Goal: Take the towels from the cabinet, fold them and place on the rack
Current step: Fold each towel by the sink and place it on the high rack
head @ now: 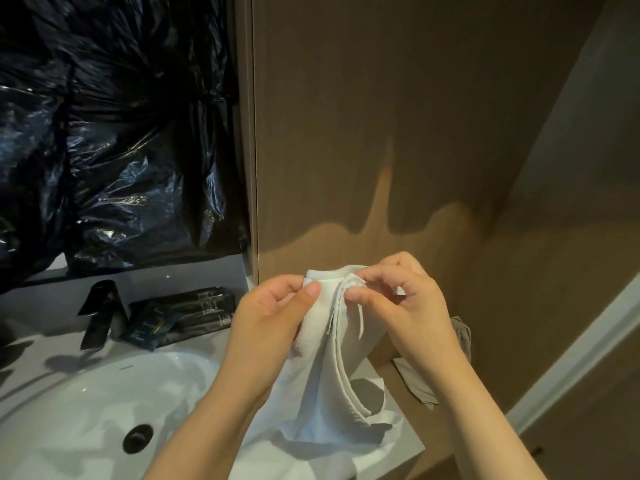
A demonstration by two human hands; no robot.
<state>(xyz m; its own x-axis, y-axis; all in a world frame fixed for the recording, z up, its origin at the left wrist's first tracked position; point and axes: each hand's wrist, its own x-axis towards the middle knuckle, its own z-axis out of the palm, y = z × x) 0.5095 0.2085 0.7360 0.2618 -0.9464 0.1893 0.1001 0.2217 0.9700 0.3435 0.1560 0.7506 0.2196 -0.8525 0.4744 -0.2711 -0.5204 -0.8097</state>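
A white towel point(325, 372) hangs in folds between both hands, low in the middle of the head view. Its bottom rests on the white counter edge. My left hand point(270, 317) pinches the towel's top left corner between thumb and fingers. My right hand point(405, 303) pinches the bunched top edges on the right side. A grey cloth point(420, 382) lies on the wooden cabinet shelf point(398, 393) behind my right forearm, partly hidden. No rack is in view.
A white sink point(104, 393) with a dark drain point(138, 436) sits at lower left. Dark sachets and packets point(173, 317) lie on the counter behind it. Black plastic sheeting point(114, 133) covers the upper left. A brown cabinet wall point(381, 133) fills the background.
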